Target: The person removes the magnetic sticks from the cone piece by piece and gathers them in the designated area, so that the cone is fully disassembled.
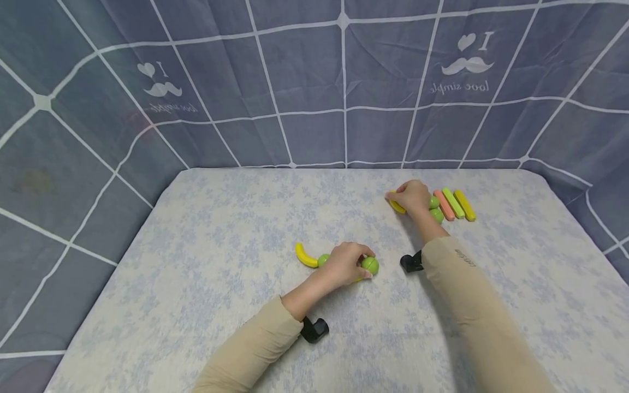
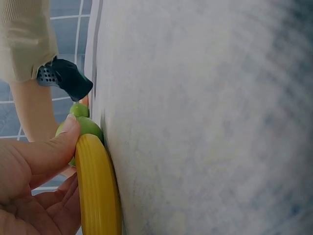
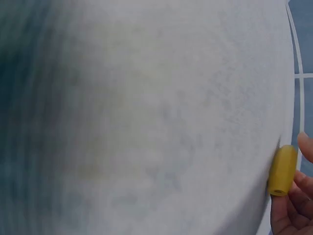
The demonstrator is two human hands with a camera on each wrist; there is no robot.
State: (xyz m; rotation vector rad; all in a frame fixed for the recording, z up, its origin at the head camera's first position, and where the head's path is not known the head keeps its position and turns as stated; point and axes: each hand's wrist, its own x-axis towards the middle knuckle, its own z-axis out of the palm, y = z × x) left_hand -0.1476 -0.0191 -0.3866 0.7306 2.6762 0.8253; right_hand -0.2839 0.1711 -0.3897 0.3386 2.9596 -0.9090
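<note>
My left hand (image 1: pixel 344 263) pinches a green ball (image 1: pixel 370 266) between thumb and fingers, low over the table. A long ridged yellow piece (image 2: pixel 98 183) lies beside that ball in the left wrist view. Left of this hand, a yellow toy banana (image 1: pixel 306 256) lies end to end with another green ball (image 1: pixel 322 260), partly hidden by the hand. Farther back on the right, my right hand (image 1: pixel 414 196) grips a second yellow toy banana (image 1: pixel 397 207) at the tabletop. In the right wrist view, that banana's blunt end (image 3: pixel 282 171) shows between thumb and fingers.
Just right of the right hand are two green balls (image 1: pixel 436 215), partly covered by the wrist. Beside them lie an orange stick (image 1: pixel 444 205), a green stick (image 1: pixel 453 203) and a yellow stick (image 1: pixel 464 206). A tiled-pattern curtain (image 1: pixel 314 82) rises behind the table (image 1: pixel 221 218).
</note>
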